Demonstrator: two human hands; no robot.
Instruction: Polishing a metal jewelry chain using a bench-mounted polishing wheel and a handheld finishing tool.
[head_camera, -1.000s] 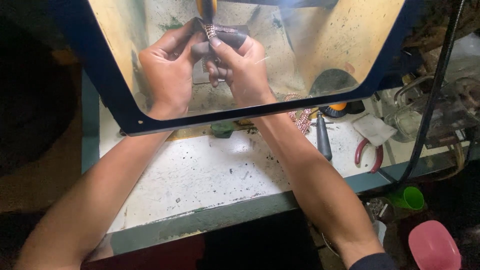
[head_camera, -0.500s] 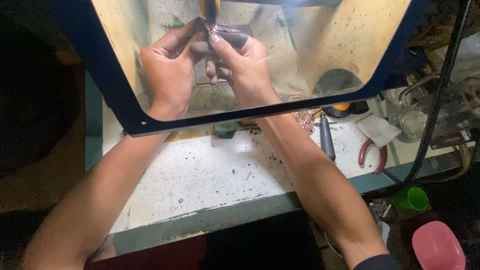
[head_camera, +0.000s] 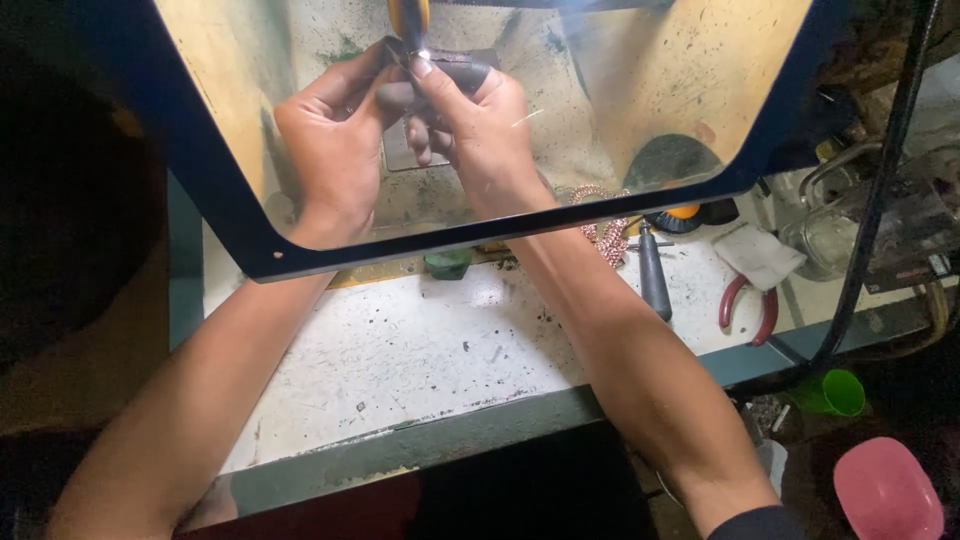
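hands (head_camera: 415, 125) unmoved, dark piece (head_camera: 455, 70) still gripped

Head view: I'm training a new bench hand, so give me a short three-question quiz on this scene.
1. True or false: both hands are behind the clear shield with the dark frame.
2. What do the left hand and right hand pinch together under the orange-tipped tool?
A. a green cup
B. a small dark piece
C. a white cloth
3. What colour are the handles of the pliers on the white bench top?

Key: 1 true; 2 B; 3 red.
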